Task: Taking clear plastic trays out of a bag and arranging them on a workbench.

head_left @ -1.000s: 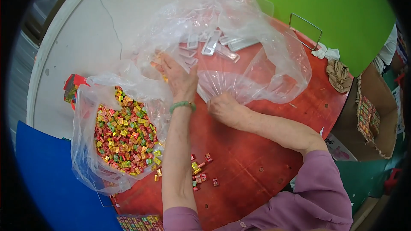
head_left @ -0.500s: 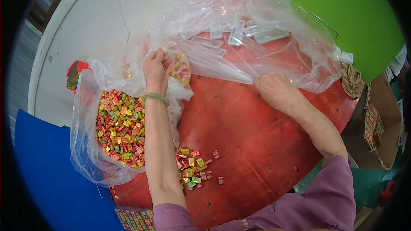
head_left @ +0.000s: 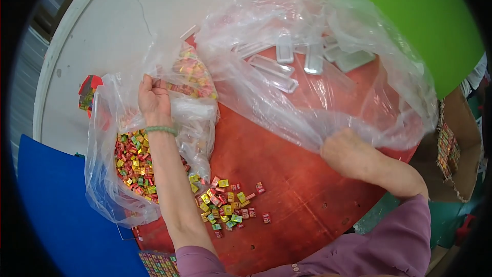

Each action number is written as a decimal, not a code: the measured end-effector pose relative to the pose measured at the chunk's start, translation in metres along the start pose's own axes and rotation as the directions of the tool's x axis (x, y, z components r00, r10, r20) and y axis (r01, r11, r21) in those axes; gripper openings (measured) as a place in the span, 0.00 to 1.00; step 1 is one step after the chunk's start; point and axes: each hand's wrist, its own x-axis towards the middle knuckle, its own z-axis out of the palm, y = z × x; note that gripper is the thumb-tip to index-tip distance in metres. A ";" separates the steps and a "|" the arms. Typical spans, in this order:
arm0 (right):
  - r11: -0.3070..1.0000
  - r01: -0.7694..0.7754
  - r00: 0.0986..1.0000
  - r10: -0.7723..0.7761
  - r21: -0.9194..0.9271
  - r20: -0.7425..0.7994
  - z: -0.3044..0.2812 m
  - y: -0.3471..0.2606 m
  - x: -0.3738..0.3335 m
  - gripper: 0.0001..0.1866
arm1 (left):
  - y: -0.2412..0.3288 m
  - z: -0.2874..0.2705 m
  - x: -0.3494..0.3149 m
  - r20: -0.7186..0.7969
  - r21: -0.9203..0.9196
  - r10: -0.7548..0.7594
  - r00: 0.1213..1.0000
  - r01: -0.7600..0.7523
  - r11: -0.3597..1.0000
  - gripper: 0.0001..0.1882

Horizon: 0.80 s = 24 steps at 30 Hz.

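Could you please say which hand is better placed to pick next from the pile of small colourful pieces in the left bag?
Probably the left hand: it is close to the colourful pile, while the right hand is farther away, gripping the large clear bag.

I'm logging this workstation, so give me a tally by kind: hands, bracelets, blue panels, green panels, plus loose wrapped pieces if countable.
Hands: 2 (left hand, right hand)
Bracelets: 1
Blue panels: 1
Green panels: 1
Total: 5
Loose wrapped pieces: too overlapped to count, left out.
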 end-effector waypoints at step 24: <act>0.646 0.303 0.923 -0.381 0.701 -0.048 0.001 0.013 0.015 0.15 | -0.149 0.073 -0.086 0.308 0.792 -0.225 0.924 -0.380 -0.478 0.30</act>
